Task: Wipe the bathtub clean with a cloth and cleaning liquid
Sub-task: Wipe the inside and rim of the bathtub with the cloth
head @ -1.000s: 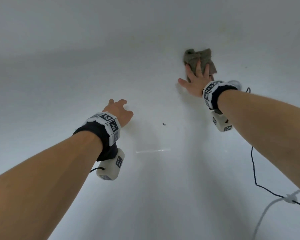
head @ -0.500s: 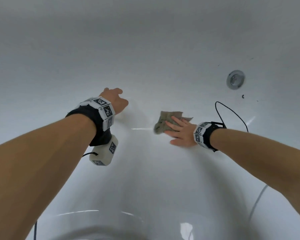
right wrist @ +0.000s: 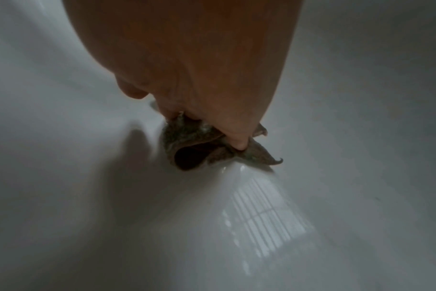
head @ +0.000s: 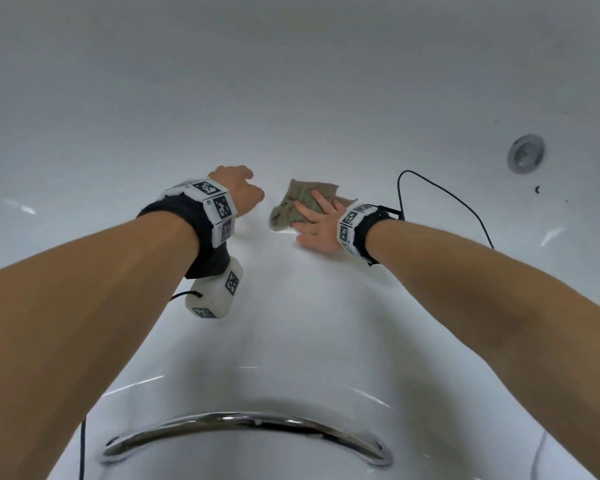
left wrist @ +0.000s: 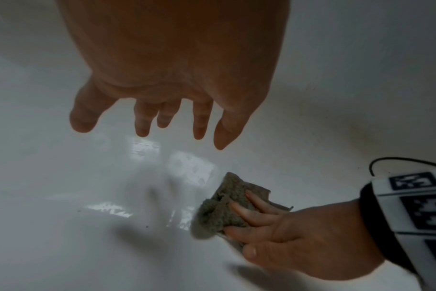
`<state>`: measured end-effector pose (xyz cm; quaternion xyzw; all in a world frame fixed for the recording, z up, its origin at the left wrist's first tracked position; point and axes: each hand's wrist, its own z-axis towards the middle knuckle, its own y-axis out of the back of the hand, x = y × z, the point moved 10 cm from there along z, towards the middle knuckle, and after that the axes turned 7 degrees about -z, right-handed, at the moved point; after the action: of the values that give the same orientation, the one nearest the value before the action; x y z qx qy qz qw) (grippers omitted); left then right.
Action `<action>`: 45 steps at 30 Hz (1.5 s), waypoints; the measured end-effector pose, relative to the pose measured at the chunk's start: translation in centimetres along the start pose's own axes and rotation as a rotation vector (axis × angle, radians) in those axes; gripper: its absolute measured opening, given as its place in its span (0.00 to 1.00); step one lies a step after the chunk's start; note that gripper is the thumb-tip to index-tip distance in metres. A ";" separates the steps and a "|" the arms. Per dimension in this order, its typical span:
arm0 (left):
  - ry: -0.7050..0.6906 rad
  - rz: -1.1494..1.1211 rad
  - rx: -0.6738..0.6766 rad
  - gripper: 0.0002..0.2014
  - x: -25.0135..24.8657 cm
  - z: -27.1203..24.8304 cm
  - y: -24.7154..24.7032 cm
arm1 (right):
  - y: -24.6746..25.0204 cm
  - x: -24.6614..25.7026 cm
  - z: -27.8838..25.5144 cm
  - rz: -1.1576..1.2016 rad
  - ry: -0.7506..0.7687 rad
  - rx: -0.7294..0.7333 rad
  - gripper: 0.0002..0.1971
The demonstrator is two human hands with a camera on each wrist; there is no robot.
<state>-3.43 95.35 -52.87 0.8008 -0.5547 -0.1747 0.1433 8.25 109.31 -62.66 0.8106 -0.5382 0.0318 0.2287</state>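
Crumpled grey-green terry cloth point(head: 297, 204) lies pressed on the white bathtub floor point(head: 291, 306), long axis running near-left to far-right, under the right hand's point(head: 317, 221) flattened fingers; the left hand point(head: 238, 194) hovers relaxed, grasping nothing.

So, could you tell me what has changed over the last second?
The right hand swept the cloth from the far wall, near the drain fitting, back to beside the left hand. It still presses the cloth flat; the left hand is still empty.
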 end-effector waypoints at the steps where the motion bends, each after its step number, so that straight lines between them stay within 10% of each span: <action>1: 0.002 0.001 0.000 0.26 0.5 -0.2 0.2 | 0.3 0.9 0.2 -0.008 0.006 0.015 0.29; 13: -0.012 0.075 0.019 0.27 1.0 -3.1 -1.3 | -4.2 -1.3 -3.4 -0.063 -0.030 0.202 0.29; 33: -0.101 0.098 0.072 0.25 -21.1 -6.8 -13.1 | -20.7 -25.2 -16.7 0.201 -0.343 0.183 0.35; 45: -0.076 0.075 0.023 0.26 -22.4 -1.3 -13.5 | -11.4 -23.4 -10.8 0.070 -0.147 -0.145 0.33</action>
<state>1.18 121.06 -54.70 0.7737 -0.5915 -0.1933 0.1193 10.63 137.38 -63.77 0.7728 -0.5823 -0.0591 0.2454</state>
